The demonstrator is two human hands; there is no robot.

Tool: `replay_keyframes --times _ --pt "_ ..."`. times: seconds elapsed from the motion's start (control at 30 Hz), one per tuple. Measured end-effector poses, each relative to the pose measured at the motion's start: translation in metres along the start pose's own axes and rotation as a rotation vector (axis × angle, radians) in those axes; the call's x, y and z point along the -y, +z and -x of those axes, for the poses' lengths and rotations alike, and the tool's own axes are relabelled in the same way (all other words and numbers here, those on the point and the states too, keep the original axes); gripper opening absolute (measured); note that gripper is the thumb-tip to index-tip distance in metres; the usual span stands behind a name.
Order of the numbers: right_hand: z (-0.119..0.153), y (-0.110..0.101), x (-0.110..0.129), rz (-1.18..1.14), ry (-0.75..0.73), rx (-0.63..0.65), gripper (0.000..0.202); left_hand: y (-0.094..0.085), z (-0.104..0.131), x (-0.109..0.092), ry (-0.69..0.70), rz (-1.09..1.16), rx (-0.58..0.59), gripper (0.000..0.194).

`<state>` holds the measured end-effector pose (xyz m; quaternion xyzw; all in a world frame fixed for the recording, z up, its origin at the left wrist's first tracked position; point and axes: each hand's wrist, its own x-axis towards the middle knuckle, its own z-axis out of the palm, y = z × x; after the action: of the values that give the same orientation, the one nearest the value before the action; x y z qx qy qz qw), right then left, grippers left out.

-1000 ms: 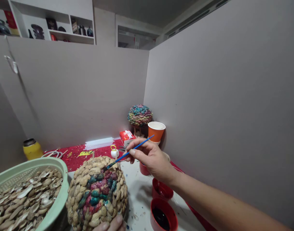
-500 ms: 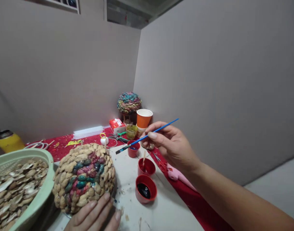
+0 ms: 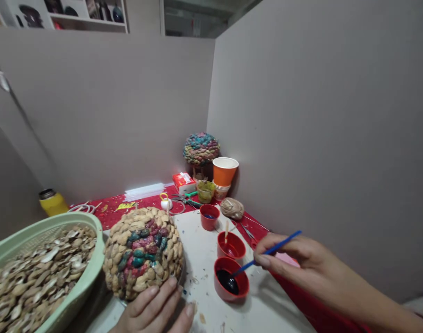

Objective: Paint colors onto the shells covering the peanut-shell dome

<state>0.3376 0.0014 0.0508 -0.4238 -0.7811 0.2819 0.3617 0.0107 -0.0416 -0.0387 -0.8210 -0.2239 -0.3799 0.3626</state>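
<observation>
My right hand [image 3: 291,259] pinches a thin blue paintbrush [image 3: 278,245]. Its tip is down in a red cup of dark liquid [image 3: 222,292], so the bristles are hidden. My left hand [image 3: 156,307] lies with fingers stretched out against the near side of a dome covered in tan, peanut-like shells [image 3: 128,231]. Part of the dome's front is painted in pink, teal and dark blue. Just behind the dark cup stands a red cup of reddish liquid [image 3: 237,249] with a stick in it. Further back is a red cup of bluish liquid [image 3: 209,222].
A green basket [image 3: 98,231] of shell halves stands at the left, near a yellow bottle [image 3: 53,203]. Along the back are a painted shell dome [image 3: 200,148], an orange paper cup [image 3: 224,175], a twine ball [image 3: 232,208] and green-handled pliers [image 3: 190,196]. Grey walls enclose the table.
My right hand has moved down, bringing the brush from in the air beside the dome into the dark liquid. My left hand stays against the dome. The camera view has turned slightly left.
</observation>
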Motion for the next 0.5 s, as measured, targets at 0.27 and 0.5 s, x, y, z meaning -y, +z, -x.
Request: replay_keyframes --times 0.27,0.5 --pt "0.000 0.017 -0.010 0.095 0.021 0.123 0.021 0.006 0.004 0.000 0.018 -0.091 -0.044 0.015" --pt "-0.001 0.023 -0.015 0.140 -0.001 0.138 0.023 0.006 0.003 0.000 0.019 -0.093 -0.036 0.012"
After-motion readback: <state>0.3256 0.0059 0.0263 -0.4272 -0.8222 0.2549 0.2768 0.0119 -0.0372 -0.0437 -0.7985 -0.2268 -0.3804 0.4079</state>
